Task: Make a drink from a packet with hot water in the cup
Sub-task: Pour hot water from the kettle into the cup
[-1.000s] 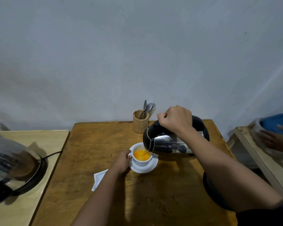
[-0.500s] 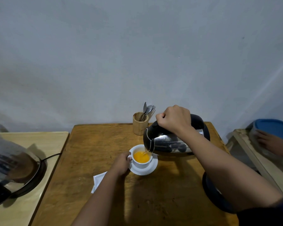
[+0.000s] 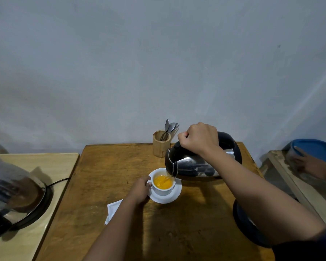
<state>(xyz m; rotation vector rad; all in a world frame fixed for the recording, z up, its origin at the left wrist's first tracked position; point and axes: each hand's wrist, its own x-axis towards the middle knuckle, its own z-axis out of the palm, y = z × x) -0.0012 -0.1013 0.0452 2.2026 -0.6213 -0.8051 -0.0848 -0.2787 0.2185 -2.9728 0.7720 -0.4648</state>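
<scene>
right hand (image 3: 199, 138): my fist is wrapped tight round the black handle of the kettle (image 3: 196, 162), which is tipped with its spout over the cup's rim. a thin stream of water seems to fall from the spout, though it is too fine to be sure.

left hand (image 3: 139, 189): fingers curled at the cup's handle side, steadying it; whether they pinch the handle or only press against it i cannot tell.

cup (image 3: 163, 182): white, upright on a white saucer (image 3: 166, 198), near the middle of the wooden table (image 3: 111, 166), a little toward its far edge. orange liquid fills the lower part, with white wall showing above it.

packet (image 3: 113, 209): white, lying flat on the table just beside my left forearm, toward the near left. i judge it already emptied, since the liquid is coloured.

kettle base (image 3: 247, 228): black, at the table's right edge, partly hidden by my right arm.

wooden holder (image 3: 160, 143): at the far edge, with cutlery (image 3: 169, 127) standing in it, untouched.

status, my judgement: powder in, pouring under way, cup not yet full. left to do: finish the pour, return the kettle to its base, probably take a spoon from the holder and stir.

off the table: a second kettle (image 3: 13, 193) on the pale table to the left; another person's hand (image 3: 312, 164) on a blue-lidded container (image 3: 316, 151) at the right.
</scene>
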